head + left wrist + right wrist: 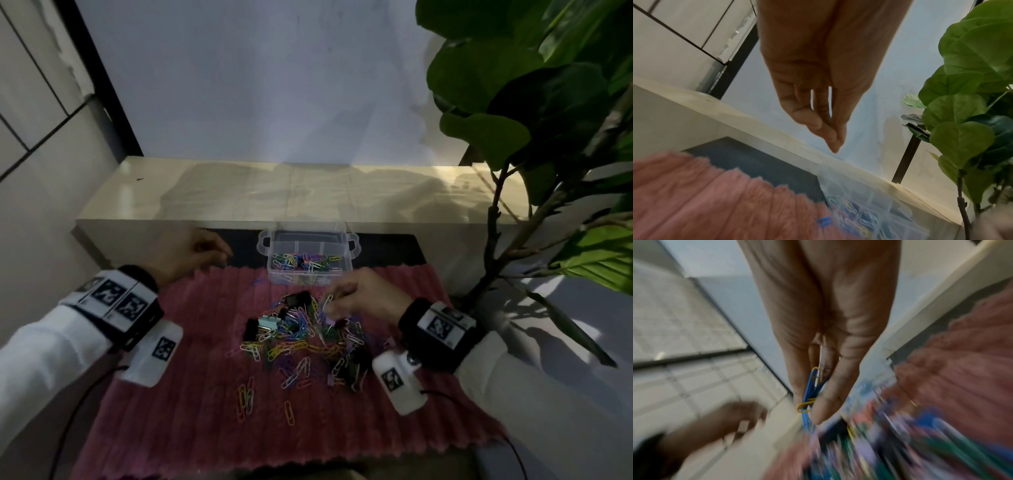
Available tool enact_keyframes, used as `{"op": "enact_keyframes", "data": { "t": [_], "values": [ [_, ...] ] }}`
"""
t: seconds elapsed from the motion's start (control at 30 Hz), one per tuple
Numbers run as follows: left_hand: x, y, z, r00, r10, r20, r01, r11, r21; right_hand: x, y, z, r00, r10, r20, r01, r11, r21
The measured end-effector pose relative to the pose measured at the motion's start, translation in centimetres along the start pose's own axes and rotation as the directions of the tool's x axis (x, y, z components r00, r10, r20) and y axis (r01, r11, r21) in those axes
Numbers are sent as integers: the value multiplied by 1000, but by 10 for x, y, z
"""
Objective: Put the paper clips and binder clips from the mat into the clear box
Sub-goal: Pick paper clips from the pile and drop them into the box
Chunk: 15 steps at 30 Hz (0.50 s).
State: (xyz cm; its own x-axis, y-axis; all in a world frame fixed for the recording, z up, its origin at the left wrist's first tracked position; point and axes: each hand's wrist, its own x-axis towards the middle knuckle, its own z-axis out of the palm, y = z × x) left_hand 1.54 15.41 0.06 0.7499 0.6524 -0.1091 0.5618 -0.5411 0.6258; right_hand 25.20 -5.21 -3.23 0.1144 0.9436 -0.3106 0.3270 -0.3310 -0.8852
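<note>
A clear box (337, 272) stands at the far edge of the pink mat (191, 394), with several coloured paper clips inside. A pile of paper clips (301, 337) lies mid-mat, mixed with black binder clips (296, 300) and a mint one (269, 322). Just above the pile's far right side, my right hand (331, 304) pinches a small bunch of clips; the right wrist view shows blue and yellow paper clips (809, 396) between thumb and fingers. My left hand (222, 255) hovers left of the box over the mat's far corner. Its fingers (833, 138) are loosely together and hold nothing.
A low beige ledge (274, 195) runs behind the box against the pale wall. A large leafy plant (548, 102) stands at the right, its stem (493, 246) close to the mat. Loose clips (246, 397) lie nearer me. Cables trail from both wrists.
</note>
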Motion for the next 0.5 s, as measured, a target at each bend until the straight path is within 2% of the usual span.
{"op": "enact_keyframes", "data": {
  "t": [0.17, 0.2, 0.23, 0.27, 0.33, 0.37, 0.43, 0.5],
  "values": [
    [-24, -4, 14, 997, -39, 60, 36, 999, 39, 36, -39, -39, 980, -74, -184, 88, 994, 70],
    [-28, -1, 18, 998, -30, 50, 27, 998, 61, 47, -42, -41, 974, -73, -216, 82, 996, 33],
    [-31, 2, 23, 999, -19, 47, 15, 996, 88, 57, -45, -40, 964, -76, -254, 56, 995, -87],
    [-35, 6, 27, 998, -12, 54, 6, 993, 116, 67, -47, -37, 956, -91, -277, 15, 964, -267],
    [-38, 13, 33, 997, -6, 78, -6, 988, 157, 79, -50, -29, 972, -84, -218, -65, 799, -598],
    [-39, 16, 35, 996, -4, 85, -10, 986, 166, 82, -50, -26, 985, -51, -163, -78, 717, -693],
    [-33, 23, 35, 996, 10, 90, -27, 983, 183, 87, -47, -21, 997, 3, -71, -57, 627, -777],
    [-19, 33, 33, 994, 59, 95, -77, 976, 202, 89, -43, -19, 999, 2, -51, -43, 588, -808]
  ]
}}
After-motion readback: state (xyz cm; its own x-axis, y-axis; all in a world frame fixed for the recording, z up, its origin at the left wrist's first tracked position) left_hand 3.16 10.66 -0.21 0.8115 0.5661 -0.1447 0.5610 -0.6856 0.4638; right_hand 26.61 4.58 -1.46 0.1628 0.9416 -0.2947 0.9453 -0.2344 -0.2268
